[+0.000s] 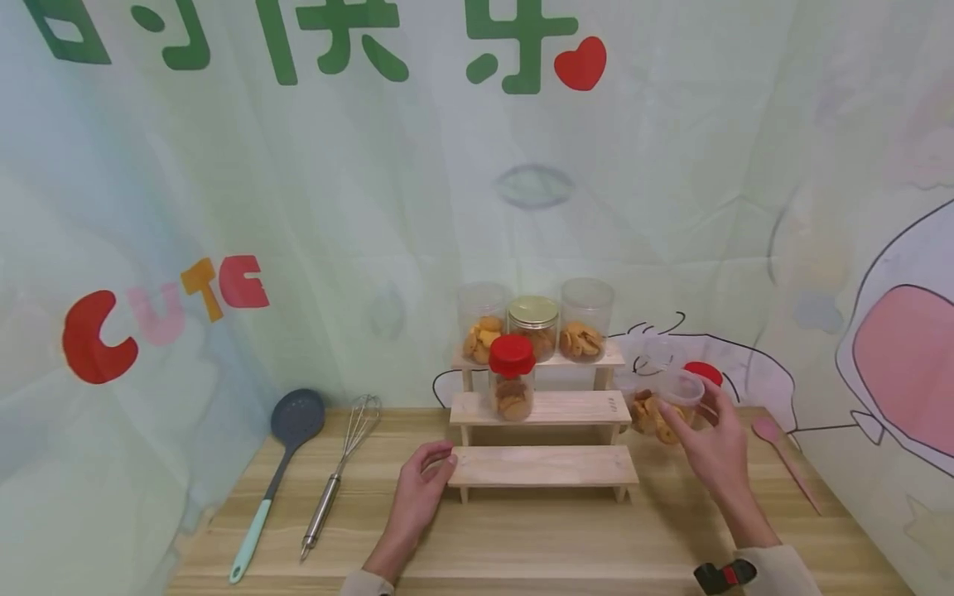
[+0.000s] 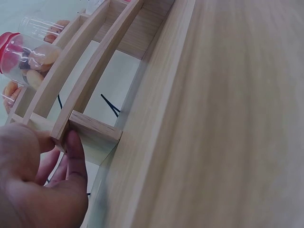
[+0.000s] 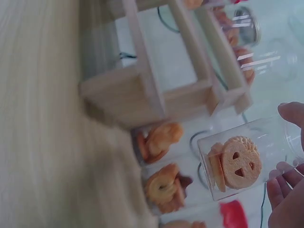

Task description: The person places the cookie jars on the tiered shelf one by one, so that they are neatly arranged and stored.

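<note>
One clear cookie jar is hanging in the right hand, just right of the three-tier wooden rack and apparently off the worktop; thumb and fingers are gripping it around the top, near the rim. The left hand is pinching the left end of the rack's lowest tier. Cookies are sitting low in the jar, a smiley-faced one showing against the wall, so the load is probably staying light and bottom-weighted. Walls are looking smooth and stiff, likely slippery; can't tell plastic from glass, so handling it as breakable is safer. Cookies are probably brittle, so knocks or hard tilting would be risking crumbs. Best hold: rim or upper wall, pressing evenly from opposite sides, no hard squeezing. Other jars are standing close by, including one with a red lid, so bumping is a risk.
</note>
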A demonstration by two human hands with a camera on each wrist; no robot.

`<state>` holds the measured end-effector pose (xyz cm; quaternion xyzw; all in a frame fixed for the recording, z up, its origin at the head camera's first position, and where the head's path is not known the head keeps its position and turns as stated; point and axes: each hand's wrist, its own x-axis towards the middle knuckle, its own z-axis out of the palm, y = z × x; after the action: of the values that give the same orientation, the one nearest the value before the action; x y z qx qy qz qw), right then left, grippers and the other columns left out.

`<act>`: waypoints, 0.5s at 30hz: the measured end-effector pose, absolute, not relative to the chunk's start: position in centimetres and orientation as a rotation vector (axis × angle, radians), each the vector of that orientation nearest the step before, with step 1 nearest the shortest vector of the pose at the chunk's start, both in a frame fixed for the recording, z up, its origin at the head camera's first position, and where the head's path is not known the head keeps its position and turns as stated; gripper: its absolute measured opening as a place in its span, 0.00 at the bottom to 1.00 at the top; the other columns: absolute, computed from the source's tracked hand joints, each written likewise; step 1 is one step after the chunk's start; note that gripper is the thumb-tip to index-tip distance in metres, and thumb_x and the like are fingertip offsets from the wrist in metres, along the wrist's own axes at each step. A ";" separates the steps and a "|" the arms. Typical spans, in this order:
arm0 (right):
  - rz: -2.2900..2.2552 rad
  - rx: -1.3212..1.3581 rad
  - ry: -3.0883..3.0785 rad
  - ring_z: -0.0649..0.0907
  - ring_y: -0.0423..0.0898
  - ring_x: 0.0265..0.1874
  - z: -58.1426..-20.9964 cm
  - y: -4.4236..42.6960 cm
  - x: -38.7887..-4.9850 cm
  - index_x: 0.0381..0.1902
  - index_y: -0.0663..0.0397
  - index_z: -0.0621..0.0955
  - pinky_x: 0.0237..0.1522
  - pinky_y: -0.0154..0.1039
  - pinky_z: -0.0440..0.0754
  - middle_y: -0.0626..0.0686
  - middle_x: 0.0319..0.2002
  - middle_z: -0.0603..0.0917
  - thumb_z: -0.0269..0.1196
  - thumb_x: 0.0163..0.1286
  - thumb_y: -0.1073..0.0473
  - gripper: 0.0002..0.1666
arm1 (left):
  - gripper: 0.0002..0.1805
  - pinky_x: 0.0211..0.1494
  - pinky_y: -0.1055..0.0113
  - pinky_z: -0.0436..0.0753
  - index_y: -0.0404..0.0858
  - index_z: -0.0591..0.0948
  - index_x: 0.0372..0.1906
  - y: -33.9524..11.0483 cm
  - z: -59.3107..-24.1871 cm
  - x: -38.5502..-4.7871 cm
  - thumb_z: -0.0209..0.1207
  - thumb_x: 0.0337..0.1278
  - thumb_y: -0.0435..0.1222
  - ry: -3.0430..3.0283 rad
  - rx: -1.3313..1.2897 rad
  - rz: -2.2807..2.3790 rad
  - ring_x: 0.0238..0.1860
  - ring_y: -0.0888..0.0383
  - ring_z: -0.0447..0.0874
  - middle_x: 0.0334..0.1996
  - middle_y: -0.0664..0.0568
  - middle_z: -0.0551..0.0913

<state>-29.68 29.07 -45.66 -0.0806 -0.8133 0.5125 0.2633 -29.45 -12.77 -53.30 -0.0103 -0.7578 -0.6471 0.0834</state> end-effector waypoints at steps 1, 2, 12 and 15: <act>1.373 -0.210 -2.198 0.77 0.59 0.73 -45.4 28.8 -29.6 0.81 0.48 0.68 0.76 0.60 0.78 0.57 0.74 0.77 0.76 0.70 0.43 0.49 | 0.20 0.68 0.61 0.87 0.31 0.80 0.66 -12.8 -53.3 -29.4 0.63 0.78 0.36 -2.262 -0.032 -1.930 0.66 0.45 0.84 0.63 0.38 0.85; 1.362 -0.197 -2.197 0.77 0.58 0.72 -45.2 28.5 -29.5 0.81 0.48 0.69 0.76 0.56 0.79 0.56 0.74 0.78 0.76 0.70 0.43 0.48 | 0.20 0.68 0.61 0.87 0.30 0.80 0.66 -12.8 -53.2 -29.4 0.63 0.78 0.36 -2.261 -0.031 -1.931 0.66 0.45 0.84 0.63 0.38 0.85; 1.365 -0.053 -2.178 0.78 0.57 0.71 -43.3 26.4 -29.4 0.80 0.48 0.71 0.75 0.55 0.80 0.56 0.73 0.79 0.78 0.69 0.48 0.47 | 0.21 0.69 0.60 0.87 0.30 0.80 0.67 -12.8 -53.1 -29.4 0.64 0.77 0.36 -2.259 -0.033 -1.938 0.66 0.44 0.84 0.64 0.37 0.85; 1.355 -0.041 -2.165 0.77 0.58 0.72 -43.0 26.0 -29.5 0.81 0.46 0.71 0.76 0.62 0.78 0.56 0.75 0.78 0.78 0.70 0.50 0.47 | 0.21 0.69 0.60 0.87 0.30 0.79 0.67 -12.8 -53.1 -29.4 0.63 0.78 0.36 -2.258 -0.044 -1.941 0.66 0.44 0.84 0.64 0.37 0.85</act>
<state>-29.47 25.96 -43.02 -0.0152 -0.8113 0.5078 0.2895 -29.40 -12.77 -53.10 -0.0146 -0.7558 -0.6495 0.0817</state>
